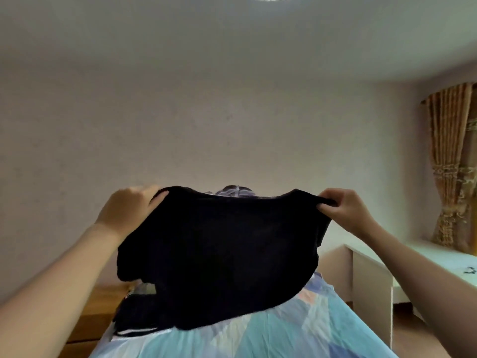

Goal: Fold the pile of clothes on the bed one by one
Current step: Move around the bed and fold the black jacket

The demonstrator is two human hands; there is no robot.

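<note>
Head view shows me holding a black garment (219, 251) up in the air over the bed (296, 326), stretched between both hands. My left hand (126, 210) grips its upper left corner, the fingers curled round the cloth edge, and my right hand (343, 208) pinches the upper right corner between thumb and fingers. The garment hangs down from that top edge and its lower hem seems to brush or hover just above the patterned blue bedsheet; I cannot tell whether it touches. Beyond the top edge, at the far end of the bed, a bit of plaid fabric (235, 191) peeks out, which I take to be part of the remaining pile, though most of it is hidden behind the black cloth. At the near left, under the hanging garment, lie more dark clothes (136, 316); whether these are folded already or waiting I cannot say. A white desk (366, 270) stands to the right of the bed, with a curtain (449, 164) further right. I judge that this piece is only spread out for folding, no fold yet made, and more clothes are left.
</note>
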